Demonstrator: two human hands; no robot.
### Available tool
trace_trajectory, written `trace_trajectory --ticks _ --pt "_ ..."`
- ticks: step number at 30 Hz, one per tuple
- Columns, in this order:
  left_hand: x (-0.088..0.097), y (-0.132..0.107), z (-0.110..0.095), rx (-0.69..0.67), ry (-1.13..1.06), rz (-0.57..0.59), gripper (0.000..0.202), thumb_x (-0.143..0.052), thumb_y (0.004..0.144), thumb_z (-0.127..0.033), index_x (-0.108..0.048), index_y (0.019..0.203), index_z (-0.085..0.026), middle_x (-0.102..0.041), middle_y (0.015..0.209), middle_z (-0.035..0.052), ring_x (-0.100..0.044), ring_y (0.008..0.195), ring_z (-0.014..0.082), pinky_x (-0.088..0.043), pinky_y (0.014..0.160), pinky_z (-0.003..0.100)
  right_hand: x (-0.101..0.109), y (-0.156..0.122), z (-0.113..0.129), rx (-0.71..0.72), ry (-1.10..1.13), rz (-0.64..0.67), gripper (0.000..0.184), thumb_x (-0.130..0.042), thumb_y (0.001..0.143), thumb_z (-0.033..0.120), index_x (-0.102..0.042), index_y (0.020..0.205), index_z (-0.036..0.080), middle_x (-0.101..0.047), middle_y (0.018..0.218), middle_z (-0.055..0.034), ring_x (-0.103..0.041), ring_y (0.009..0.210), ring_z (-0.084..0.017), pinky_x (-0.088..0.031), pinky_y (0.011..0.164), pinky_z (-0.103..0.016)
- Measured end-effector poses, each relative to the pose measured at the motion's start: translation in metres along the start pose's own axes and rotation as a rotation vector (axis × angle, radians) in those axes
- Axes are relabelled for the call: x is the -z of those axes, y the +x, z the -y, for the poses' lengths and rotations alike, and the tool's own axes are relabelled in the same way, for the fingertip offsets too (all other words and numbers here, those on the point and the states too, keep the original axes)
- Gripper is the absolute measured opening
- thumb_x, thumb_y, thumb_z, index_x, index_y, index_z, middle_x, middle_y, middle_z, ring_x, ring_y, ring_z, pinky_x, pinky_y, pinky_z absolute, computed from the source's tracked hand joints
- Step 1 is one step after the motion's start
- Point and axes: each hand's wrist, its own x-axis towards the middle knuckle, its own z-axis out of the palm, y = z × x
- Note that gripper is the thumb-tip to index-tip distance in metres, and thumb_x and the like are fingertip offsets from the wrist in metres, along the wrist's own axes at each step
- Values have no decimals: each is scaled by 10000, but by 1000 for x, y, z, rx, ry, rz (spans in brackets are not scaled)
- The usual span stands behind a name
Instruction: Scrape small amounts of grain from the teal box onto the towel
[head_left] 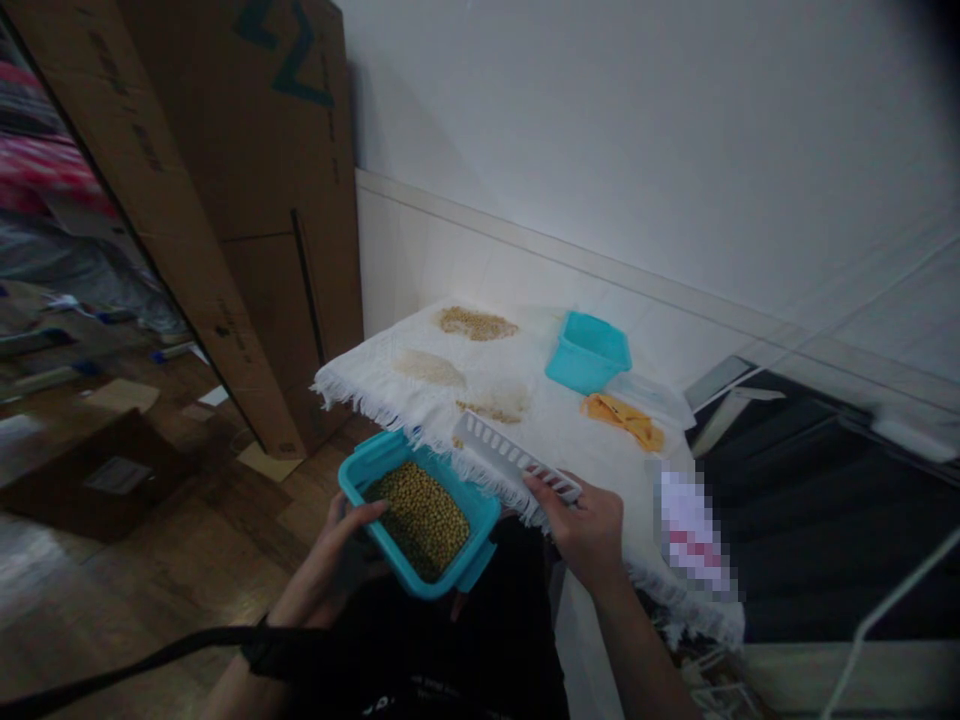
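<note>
My left hand [341, 555] grips a teal plastic container [484, 515] by its left side, thumb over the rim. It is tilted below the table's front edge and holds many yellowish, soybean-like beans [424, 510]. In my right hand [589, 525] is a long white slotted plastic tray [499, 450], pinched at its near end. The tray lies along the fringed edge of a white cloth [555, 430], above the container. Just behind the tray is a thin scatter of beans [495, 405]. Farther back are a pale grain pile [429, 367] and a bean pile [476, 323].
A second teal container [589, 355] stands at the back right of the cloth, beside a clear plastic piece [652, 395] and a crumpled orange cloth [622, 420]. A tall cardboard box [277, 230] rises at left. The white wall [600, 150] bounds the back.
</note>
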Motion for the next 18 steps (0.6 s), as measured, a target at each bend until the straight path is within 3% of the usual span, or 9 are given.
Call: trace_trajectory --ticks 5,9,18 --pt "1 1 2 11 -21 18 626 -874 740 -334 -550 1275 -316 -684 1311 85 -700 1157 377 -638 834 483 -1 10 -1 -12 -29 -84 317 -699 925 505 -857 878 234 -837 816 -47 -806 734 -261 -615 638 -292" --pt "0 3 2 3 8 -3 572 -852 758 -310 -547 1243 -312 -690 1228 67 -724 1097 345 -645 838 503 -10 34 -9 -52 -60 -166 371 -685 911 540 -850 873 210 -833 795 -66 -794 714 -276 -604 619 -314" --pt "1 1 -1 -15 48 -22 532 -796 819 -282 -500 1260 -326 -672 1239 60 -739 1029 319 -652 820 509 -41 66 -1 8 -20 -63 308 -659 915 480 -841 874 235 -836 813 -67 -797 737 -266 -591 651 -307"
